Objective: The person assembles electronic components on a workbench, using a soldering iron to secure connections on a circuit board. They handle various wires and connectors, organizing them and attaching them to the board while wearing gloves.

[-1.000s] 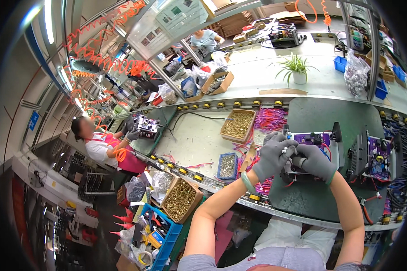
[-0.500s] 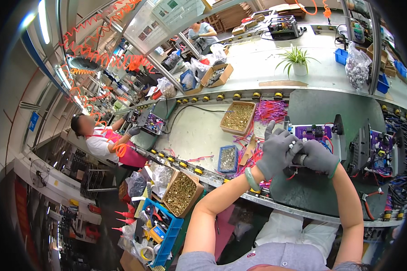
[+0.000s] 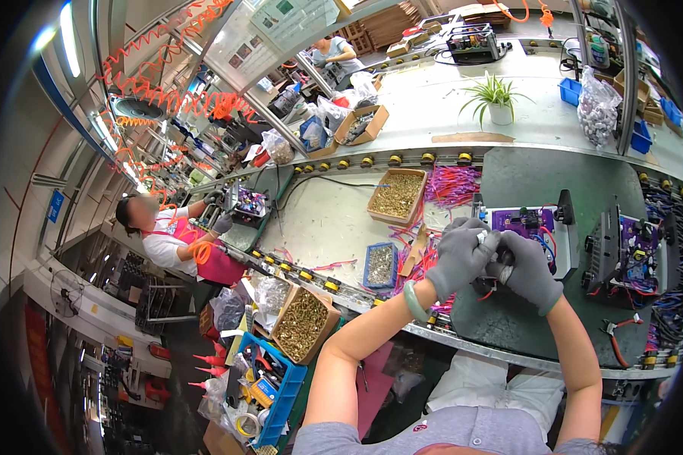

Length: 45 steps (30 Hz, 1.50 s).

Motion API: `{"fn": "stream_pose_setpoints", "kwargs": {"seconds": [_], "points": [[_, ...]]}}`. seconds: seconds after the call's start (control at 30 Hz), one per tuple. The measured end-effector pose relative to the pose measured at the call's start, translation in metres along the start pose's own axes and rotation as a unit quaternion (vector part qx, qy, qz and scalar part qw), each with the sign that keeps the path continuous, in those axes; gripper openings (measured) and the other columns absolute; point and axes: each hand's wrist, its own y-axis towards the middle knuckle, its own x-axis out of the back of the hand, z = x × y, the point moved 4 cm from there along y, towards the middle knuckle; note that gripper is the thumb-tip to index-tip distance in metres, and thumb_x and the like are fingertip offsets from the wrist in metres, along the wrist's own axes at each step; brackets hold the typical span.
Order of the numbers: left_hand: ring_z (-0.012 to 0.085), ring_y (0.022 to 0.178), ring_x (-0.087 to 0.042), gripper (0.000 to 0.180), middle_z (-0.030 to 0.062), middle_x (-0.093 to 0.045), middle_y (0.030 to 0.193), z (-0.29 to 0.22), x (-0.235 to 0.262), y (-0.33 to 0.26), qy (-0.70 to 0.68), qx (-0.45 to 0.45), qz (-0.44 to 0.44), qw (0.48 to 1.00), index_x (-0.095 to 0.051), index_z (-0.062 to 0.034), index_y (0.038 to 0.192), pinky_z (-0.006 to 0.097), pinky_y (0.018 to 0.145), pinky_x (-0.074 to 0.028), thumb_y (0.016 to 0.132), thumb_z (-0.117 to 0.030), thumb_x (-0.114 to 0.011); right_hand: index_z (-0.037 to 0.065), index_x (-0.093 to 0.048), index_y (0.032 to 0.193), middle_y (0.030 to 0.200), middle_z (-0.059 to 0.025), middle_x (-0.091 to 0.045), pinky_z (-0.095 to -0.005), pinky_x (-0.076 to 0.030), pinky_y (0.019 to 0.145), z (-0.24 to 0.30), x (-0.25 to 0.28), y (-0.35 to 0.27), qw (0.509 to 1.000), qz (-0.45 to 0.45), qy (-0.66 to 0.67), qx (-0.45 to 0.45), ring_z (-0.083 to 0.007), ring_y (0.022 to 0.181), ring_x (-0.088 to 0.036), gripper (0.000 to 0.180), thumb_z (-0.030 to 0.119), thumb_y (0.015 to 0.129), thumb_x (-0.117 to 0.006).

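Grey knit gloves cover both my hands, which meet over the dark mat on the counter (image 3: pixel 554 182). My left hand (image 3: pixel 460 256) and right hand (image 3: pixel 525 267) close together on 1 small pale part (image 3: pixel 484 240), pinched between the fingers of both, so neither hand is nearer. The part sits at the top of the clasp, just near of the purple circuit board (image 3: pixel 525 221) in its fixture. It is too small to tell its long axis or which way it points. Red and pink wires (image 3: pixel 425 262) lie left of my left hand; a blue tray of small parts (image 3: pixel 379 264) sits farther left.
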Motion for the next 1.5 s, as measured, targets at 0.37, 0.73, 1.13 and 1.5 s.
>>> {"fn": "stream_pose_setpoints", "kwargs": {"seconds": [0.37, 0.73, 1.13, 1.5], "points": [[0.0185, 0.096, -0.066, 0.036, 0.0092, -0.069, 0.092, -0.006, 0.002, 0.05, 0.244, -0.201, -0.161, 0.935, -0.072, -0.0012, 0.084, 0.037, 0.081, -0.053, 0.098, -0.029, -0.054, 0.004, -0.068, 0.101, 0.083, -0.0124, -0.069, -0.034, -0.052, 0.063, -0.013, 0.003, -0.014, 0.967, -0.225, -0.048, 0.107, -0.0247, 0.069, -0.069, 0.018, 0.008, 0.085, -0.073], [0.0141, 0.085, -0.061, 0.032, 0.0078, -0.066, 0.09, 0.077, -0.04, 0.038, -0.125, 0.127, -0.003, 0.984, -0.069, 0.0007, 0.091, 0.03, 0.078, -0.05, 0.099, -0.027, -0.054, 0.007, -0.062, 0.123, 0.106, -0.0153, -0.065, -0.0403, -0.052, 0.084, 0.031, 0.01, -0.024, 0.969, 0.212, 0.095, 0.083, -0.0342, 0.092, -0.065, 0.042, -0.001, 0.082, -0.06], [0.0134, 0.084, -0.059, 0.025, 0.004, -0.065, 0.089, 0.061, -0.032, 0.03, -0.328, 0.106, -0.044, 0.938, -0.067, -0.0014, 0.091, 0.029, 0.079, -0.047, 0.1, -0.022, -0.056, 0.016, -0.069, 0.087, 0.084, -0.0078, -0.062, -0.0422, -0.051, 0.07, 0.01, -0.005, -0.013, 0.951, 0.068, -0.281, 0.112, -0.0284, 0.083, -0.065, 0.014, 0.013, 0.073, -0.07], [0.0218, 0.113, -0.053, 0.036, 0.0109, -0.062, 0.108, 0.074, -0.037, 0.027, -0.338, 0.144, -0.026, 0.93, -0.069, 0.0005, 0.089, 0.035, 0.097, -0.041, 0.101, -0.028, -0.052, 0.009, -0.068, 0.082, 0.096, -0.0108, -0.061, -0.0441, -0.052, 0.08, 0.01, -0.014, -0.001, 0.948, 0.149, -0.283, 0.004, -0.0299, 0.095, -0.063, 0.011, 0.012, 0.072, -0.072]]}}
